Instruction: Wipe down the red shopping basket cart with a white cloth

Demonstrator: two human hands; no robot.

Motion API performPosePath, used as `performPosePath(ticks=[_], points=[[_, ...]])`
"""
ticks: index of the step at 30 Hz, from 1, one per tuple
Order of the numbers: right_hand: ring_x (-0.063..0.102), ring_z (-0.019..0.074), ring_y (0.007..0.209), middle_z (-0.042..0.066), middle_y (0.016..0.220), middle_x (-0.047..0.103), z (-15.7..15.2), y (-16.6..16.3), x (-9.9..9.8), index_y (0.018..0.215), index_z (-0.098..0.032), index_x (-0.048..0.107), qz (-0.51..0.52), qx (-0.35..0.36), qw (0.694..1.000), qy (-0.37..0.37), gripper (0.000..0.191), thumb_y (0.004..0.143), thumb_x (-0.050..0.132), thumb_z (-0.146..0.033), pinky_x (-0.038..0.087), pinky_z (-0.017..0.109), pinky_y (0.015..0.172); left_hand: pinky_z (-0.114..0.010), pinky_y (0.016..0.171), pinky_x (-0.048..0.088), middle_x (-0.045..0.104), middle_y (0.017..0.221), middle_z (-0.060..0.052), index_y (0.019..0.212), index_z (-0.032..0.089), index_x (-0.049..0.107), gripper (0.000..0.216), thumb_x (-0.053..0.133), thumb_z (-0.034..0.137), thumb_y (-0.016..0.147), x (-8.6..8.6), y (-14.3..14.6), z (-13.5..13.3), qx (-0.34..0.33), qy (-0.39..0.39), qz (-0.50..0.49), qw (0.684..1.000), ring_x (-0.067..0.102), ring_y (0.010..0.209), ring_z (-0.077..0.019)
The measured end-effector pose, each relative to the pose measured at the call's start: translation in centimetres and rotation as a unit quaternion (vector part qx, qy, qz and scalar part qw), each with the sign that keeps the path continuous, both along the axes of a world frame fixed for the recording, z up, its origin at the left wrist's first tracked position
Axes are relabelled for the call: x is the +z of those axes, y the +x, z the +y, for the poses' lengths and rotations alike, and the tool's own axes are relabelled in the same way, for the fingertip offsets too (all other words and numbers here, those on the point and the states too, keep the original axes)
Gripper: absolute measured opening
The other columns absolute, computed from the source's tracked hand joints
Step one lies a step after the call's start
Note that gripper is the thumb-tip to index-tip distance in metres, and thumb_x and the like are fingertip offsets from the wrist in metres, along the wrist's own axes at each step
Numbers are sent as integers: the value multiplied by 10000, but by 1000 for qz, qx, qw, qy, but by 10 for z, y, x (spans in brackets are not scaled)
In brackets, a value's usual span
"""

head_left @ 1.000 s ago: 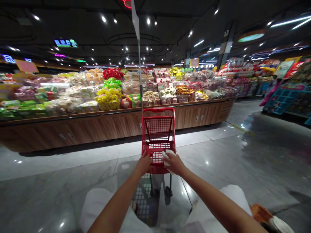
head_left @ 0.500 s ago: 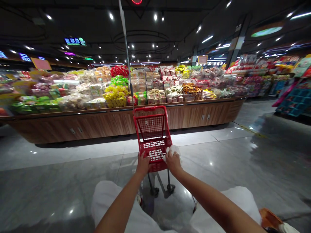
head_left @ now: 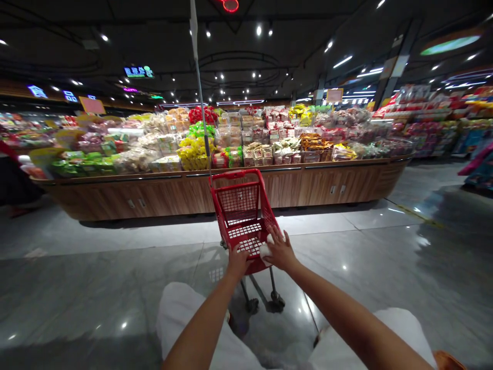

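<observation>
Gripped by the left hand [head_left: 238, 261], the handle of the red shopping cart [head_left: 241, 205] is being steered, while the right hand [head_left: 281, 251], closed a moment ago, is being spread open over a white wad [head_left: 265, 251] there. The cart is being angled leftward before the snack counter [head_left: 308, 185].

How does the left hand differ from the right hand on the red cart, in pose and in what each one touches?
The left hand curls its fingers around the near edge of the red cart; the right hand lies flatter, its fingers spread. The right hand presses a white wad against the cart; the left hand touches only the cart. Both rest on the same near edge, side by side.
</observation>
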State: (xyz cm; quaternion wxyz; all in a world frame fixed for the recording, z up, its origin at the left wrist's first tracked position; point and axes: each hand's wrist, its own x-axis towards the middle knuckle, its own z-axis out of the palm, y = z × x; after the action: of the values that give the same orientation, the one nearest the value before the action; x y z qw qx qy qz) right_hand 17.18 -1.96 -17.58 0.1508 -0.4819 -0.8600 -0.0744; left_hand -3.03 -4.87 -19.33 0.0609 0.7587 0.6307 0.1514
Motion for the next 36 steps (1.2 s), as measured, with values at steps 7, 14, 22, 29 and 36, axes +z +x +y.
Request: performPosePath(ticks=[7, 14, 22, 29, 36], points=[[547, 327, 1075, 139, 1173, 618, -2, -30, 5, 1169, -237, 590, -88, 13, 992, -87, 361, 875, 562, -443, 267, 590, 980, -661, 1131, 47, 721, 1029, -94, 966, 200, 706, 189, 681, 268, 791, -3, 4, 0, 0, 33, 1, 999, 473, 1236, -343], [554, 246, 1016, 100, 1109, 616, 15, 3, 6, 1170, -243, 579, -128, 137, 980, -62, 291, 925, 505, -382, 399, 373, 846, -595, 1151, 69, 730, 988, -44, 926, 238, 726, 149, 644, 310, 824, -4, -8, 0, -25, 25, 6, 999, 495, 1173, -292], [545, 235, 998, 97, 1059, 623, 16, 1, -5, 1086, -178, 600, -123, 147, 980, -57, 242, 951, 471, -331, 391, 371, 863, -575, 1149, 27, 727, 989, -22, 932, 258, 709, 153, 607, 259, 818, 2, 9, -2, -31, 21, -3, 999, 499, 1133, -266], [542, 215, 1004, 88, 1084, 612, 8, -1, -3, 1159, -196, 577, -92, 160, 980, -77, 251, 944, 463, -258, 382, 340, 849, -532, 1159, 79, 699, 1053, -27, 1015, 257, 689, 357, 618, 188, 672, 11, -1, 1, -74, -33, 14, 997, 475, 1164, -281], [543, 224, 1003, 97, 1114, 608, 15, 36, -2, 1141, -181, 592, -94, 87, 987, -95, 254, 923, 513, -283, 378, 350, 866, -553, 1158, 39, 689, 1070, -53, 1062, 247, 666, 500, 569, 81, 600, 9, 18, 7, -78, -27, 10, 997, 466, 1179, -296]])
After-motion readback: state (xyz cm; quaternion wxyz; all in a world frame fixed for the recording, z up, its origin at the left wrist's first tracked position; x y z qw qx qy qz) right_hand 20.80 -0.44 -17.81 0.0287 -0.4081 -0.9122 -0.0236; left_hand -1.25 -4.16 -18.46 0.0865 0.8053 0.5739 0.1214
